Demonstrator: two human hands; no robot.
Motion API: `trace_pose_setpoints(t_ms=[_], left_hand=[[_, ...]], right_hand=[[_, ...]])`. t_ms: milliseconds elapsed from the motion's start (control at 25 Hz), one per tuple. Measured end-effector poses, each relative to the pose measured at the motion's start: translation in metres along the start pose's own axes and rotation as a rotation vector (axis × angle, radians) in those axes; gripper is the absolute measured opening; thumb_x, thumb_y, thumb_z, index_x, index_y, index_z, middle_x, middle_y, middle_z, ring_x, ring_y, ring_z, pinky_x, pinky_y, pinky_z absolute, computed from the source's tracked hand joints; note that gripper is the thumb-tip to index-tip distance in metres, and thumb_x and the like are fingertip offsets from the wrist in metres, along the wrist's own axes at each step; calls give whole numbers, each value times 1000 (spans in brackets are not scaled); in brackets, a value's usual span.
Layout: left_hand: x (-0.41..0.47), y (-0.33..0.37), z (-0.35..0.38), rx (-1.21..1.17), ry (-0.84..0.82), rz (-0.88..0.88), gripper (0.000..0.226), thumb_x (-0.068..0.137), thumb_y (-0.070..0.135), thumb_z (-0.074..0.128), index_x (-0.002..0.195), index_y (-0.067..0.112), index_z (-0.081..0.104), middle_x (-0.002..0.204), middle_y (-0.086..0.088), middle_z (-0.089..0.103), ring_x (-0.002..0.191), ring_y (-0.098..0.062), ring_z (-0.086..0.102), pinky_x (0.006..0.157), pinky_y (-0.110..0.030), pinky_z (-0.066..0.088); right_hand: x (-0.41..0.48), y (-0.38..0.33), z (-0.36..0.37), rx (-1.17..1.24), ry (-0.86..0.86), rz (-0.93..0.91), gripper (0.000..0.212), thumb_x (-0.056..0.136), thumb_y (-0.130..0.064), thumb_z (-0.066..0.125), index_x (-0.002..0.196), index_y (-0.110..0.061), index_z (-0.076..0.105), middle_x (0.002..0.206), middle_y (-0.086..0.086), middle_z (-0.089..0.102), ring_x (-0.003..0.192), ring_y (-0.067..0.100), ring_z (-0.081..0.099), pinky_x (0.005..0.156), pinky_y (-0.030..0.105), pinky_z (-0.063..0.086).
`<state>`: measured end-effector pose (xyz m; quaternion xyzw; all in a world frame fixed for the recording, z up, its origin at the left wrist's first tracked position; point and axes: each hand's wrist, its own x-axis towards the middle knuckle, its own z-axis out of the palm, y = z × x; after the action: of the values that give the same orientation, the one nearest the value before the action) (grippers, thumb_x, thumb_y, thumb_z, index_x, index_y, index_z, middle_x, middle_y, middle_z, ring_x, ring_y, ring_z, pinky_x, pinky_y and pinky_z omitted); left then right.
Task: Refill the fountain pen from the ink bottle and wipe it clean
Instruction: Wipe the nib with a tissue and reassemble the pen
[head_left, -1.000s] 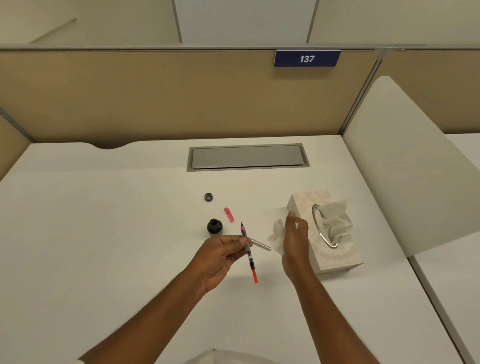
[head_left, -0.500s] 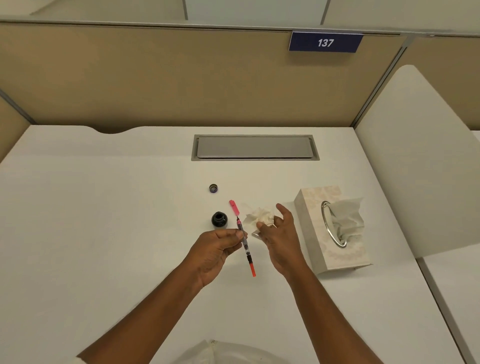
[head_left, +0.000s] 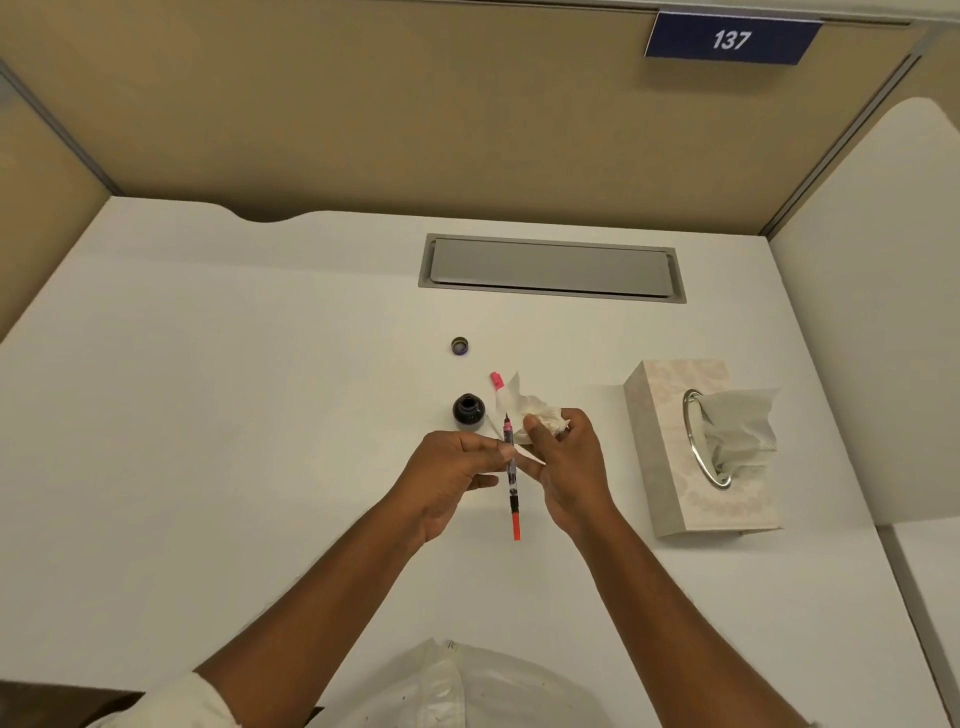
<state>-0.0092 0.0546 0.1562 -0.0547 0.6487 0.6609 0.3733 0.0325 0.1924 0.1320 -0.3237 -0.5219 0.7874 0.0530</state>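
Observation:
My left hand (head_left: 452, 478) pinches a slim fountain pen (head_left: 511, 483) near its middle, nib pointing away, orange end toward me. My right hand (head_left: 569, 467) holds a crumpled white tissue (head_left: 530, 408) beside the pen's nib end, the thumb close to the pen. The open black ink bottle (head_left: 468, 409) stands on the white desk (head_left: 208, 415) just beyond my left hand. Its cap (head_left: 460, 345) lies farther back. A pink pen piece (head_left: 496, 380) lies by the tissue.
A tissue box (head_left: 670, 447) with a metal ring opening stands to the right, a tissue sticking out. A grey cable hatch (head_left: 550, 267) is set into the desk at the back. Tan partition walls enclose the desk; a white panel rises on the right.
My right hand pulled a tissue from the box and carried it left to the pen's nib end. The left hand turned the pen more upright. The view shifted closer and down.

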Motion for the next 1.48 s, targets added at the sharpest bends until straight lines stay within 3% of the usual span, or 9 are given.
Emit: trace_pose_setpoints(t_ms=[160,280,480,800,1040,1160,1320,1480], left_hand=[[-2,2,-3,1,30,-23,11,79,14,69,84,6,75,87,-11,75,80,-17,70,69,-27,53],[-2,4,-10,14,67,-27,11,80,14,69,85,6,74,87,-12,74,80,-18,70,69,-29,54],[0,6,-16,67,102,-14,6,78,14,71,80,9,75,79,-8,75,76,-18,72,77,-34,57],[3,12,-16,117,98,23,3,76,16,73,73,14,75,72,-3,75,72,-15,72,78,-35,56],[5,12,-14,148,123,6,6,77,16,73,80,11,74,74,-4,74,69,-13,71,76,-33,56],[4,11,-12,152,134,7,6,76,14,73,81,10,74,78,-5,74,72,-14,71,78,-34,56],[3,13,-8,183,116,18,11,77,14,73,85,7,74,86,-9,74,79,-19,70,79,-34,56],[3,13,-6,196,99,21,15,76,14,73,88,5,74,90,-11,74,80,-19,69,76,-31,55]], right_hand=[[-3,5,13,3,30,-35,21,89,-2,61,87,-9,42,93,21,59,79,25,71,61,27,57],[-5,7,18,71,25,-41,18,88,6,57,90,-7,45,91,20,61,72,18,71,61,25,57],[-8,6,23,149,-14,-32,23,87,11,55,95,-10,52,98,18,66,76,20,70,65,26,58],[-12,8,29,244,4,19,26,82,17,59,86,-9,55,94,18,68,75,21,70,62,24,57],[-9,7,32,260,19,22,24,83,15,57,97,-4,59,96,15,71,80,23,72,63,25,58],[-8,6,33,385,-34,41,21,88,11,47,104,5,60,98,17,71,87,27,71,68,29,58],[-8,2,32,659,-23,145,27,96,-7,40,88,1,64,87,18,74,84,30,72,70,37,61],[-6,5,33,526,14,103,31,95,-3,39,85,2,69,84,16,73,84,29,71,70,34,60]])
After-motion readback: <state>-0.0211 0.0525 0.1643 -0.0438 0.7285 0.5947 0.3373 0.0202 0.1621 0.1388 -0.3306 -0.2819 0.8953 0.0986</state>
